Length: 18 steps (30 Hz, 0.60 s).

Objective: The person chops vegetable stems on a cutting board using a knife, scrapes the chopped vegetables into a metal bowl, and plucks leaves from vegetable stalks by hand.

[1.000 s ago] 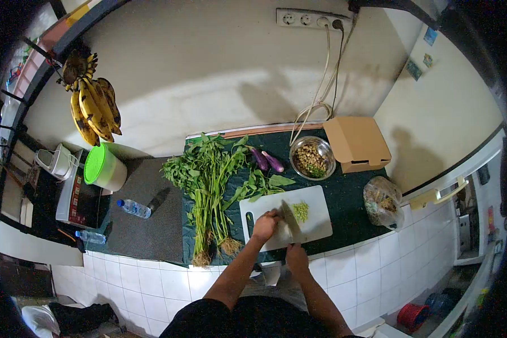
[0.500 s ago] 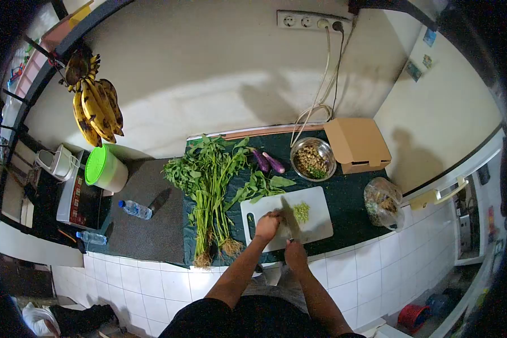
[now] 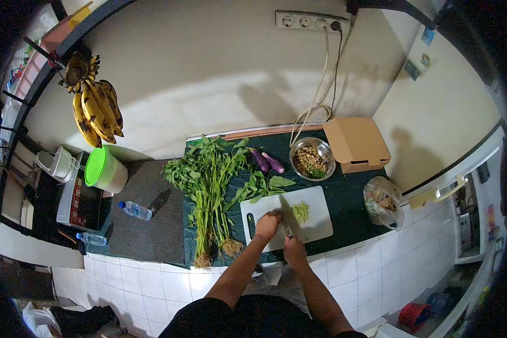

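A white cutting board (image 3: 320,197) lies on the green-covered counter with a small heap of chopped pale-green vegetable (image 3: 301,212) on it. My right hand (image 3: 294,252) is closed around the handle of a knife (image 3: 288,228), whose blade points away from me over the board. Just left of the blade, my left hand (image 3: 268,225) rests on the board with its fingers curled together. What those fingers hold, if anything, is hidden. Beyond the board's left corner lies a leafy green bunch (image 3: 214,186) with roots and long stems.
Two purple eggplants (image 3: 266,161) and a metal bowl of chopped food (image 3: 312,159) sit behind the board. A cardboard box (image 3: 357,145) and a filled plastic bag (image 3: 383,203) stand to the right. A water bottle (image 3: 135,210) and green-lidded container (image 3: 106,170) are left.
My right hand and the knife handle have shifted slightly up and left, and the blade now sits closer to my left hand and looks narrower. The left hand stays nearly in place.
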Tool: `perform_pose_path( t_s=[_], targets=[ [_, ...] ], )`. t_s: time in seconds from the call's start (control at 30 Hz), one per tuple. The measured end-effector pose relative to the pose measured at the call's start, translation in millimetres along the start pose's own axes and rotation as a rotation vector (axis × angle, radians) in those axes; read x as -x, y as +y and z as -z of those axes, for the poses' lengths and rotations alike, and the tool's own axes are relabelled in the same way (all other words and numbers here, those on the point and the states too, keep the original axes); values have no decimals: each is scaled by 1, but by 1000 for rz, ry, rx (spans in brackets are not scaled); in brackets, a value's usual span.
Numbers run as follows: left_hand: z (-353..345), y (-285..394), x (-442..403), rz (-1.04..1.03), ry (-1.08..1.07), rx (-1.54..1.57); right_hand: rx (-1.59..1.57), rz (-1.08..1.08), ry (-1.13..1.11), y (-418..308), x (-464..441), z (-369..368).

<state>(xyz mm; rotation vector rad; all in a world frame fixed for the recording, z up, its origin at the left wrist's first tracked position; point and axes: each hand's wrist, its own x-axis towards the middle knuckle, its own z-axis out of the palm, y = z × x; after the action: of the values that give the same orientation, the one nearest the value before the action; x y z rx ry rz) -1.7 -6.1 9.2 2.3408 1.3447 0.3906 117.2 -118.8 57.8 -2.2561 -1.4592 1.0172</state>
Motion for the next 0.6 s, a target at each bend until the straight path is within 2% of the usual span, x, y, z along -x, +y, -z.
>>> perform_pose_path(
  t_s=[0.13,0.2,0.27,0.33,0.43,0.5,0.53,0.6],
  targets=[
    [-4,-4,-2,35,-72,15,37,-46,-8,7,6,-12],
    [-5,-4,1,-47,50,72,76,97,70,17,16,-25],
    [-13,-12,5,-27,25,82,143,194,93,34,7,-48],
    [-12,-11,5,-4,-2,145,211,225,118,33,-1,-36],
    [-6,-8,-1,-72,-127,83,121,107,77,16,-7,-20],
    [-4,-8,1,-43,43,252,-22,81,167,13,-4,-23],
    [3,-3,-2,-42,46,246,-26,87,167,17,0,-27],
    [16,7,3,175,-92,185,17,139,202,22,12,-38]
  ],
)
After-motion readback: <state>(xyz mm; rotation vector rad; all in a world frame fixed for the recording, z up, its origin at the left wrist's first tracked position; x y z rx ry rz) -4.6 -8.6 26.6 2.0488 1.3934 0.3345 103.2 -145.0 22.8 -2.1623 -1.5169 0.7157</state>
